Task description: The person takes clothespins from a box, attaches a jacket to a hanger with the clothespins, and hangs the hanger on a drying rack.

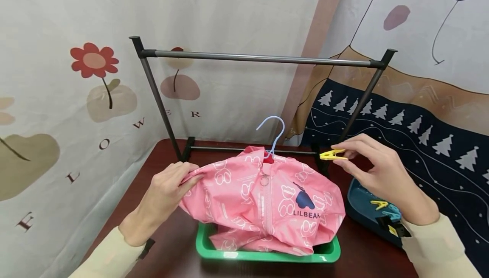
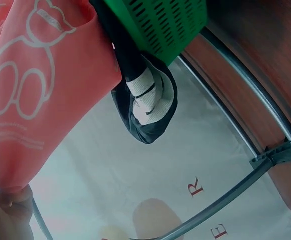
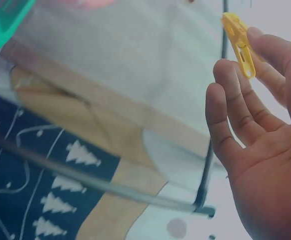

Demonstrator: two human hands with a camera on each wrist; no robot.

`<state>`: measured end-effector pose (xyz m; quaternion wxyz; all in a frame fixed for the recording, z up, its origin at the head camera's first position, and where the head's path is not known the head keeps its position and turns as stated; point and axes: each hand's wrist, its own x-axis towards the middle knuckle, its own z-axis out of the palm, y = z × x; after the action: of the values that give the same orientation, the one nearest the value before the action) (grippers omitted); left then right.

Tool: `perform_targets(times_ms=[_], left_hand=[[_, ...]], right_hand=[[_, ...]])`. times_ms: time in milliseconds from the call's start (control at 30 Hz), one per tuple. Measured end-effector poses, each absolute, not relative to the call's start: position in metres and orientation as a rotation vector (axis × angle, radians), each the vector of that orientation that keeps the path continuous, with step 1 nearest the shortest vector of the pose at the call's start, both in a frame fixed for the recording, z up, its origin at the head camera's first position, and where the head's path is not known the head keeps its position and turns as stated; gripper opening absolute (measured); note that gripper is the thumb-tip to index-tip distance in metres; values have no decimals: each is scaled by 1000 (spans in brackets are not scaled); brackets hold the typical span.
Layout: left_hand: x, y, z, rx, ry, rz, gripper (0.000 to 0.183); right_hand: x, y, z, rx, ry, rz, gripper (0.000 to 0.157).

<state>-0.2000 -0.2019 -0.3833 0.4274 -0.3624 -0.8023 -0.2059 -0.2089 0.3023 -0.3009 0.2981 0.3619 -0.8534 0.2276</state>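
A pink hooded jacket point(image 1: 244, 197) with white bear outlines and dark "LILBEAR" print is spread above the green basket point(image 1: 267, 256). At its collar, a light-blue hanger's hook point(image 1: 283, 127) sticks up. My left hand point(image 1: 158, 197) grips the jacket's left edge between thumb and fingers; in the left wrist view the pink cloth point(image 2: 45, 90) hangs from that hand. To the jacket's right, my right hand point(image 1: 382, 176) pinches a yellow clothespin point(image 1: 331, 155) between thumb and fingers. The right wrist view shows the same clothespin point(image 3: 239, 45) at the fingertips, apart from the jacket.
Behind the jacket stands a dark metal rack with a top bar point(image 1: 259, 58). A blue tray point(image 1: 355, 201) at the right holds several clothespins, among them a yellow one point(image 1: 379, 204). A dark piece of cloth with a white band point(image 2: 148, 100) hangs beside the basket.
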Motion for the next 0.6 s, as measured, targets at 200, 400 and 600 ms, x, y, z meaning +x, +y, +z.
perform_targets(times_ms=[200, 400, 600], left_hand=[[-199, -201, -384, -900, -1989, -521, 43], [-197, -201, -384, -903, -2012, -521, 45], [-196, -204, -384, -910, -2065, -528, 44]], right_hand=[[-210, 273, -287, 1071, -2202, 651, 48], [-210, 248, -274, 1104, -2214, 666, 44], [-211, 231, -268, 1169, -2181, 707, 51]])
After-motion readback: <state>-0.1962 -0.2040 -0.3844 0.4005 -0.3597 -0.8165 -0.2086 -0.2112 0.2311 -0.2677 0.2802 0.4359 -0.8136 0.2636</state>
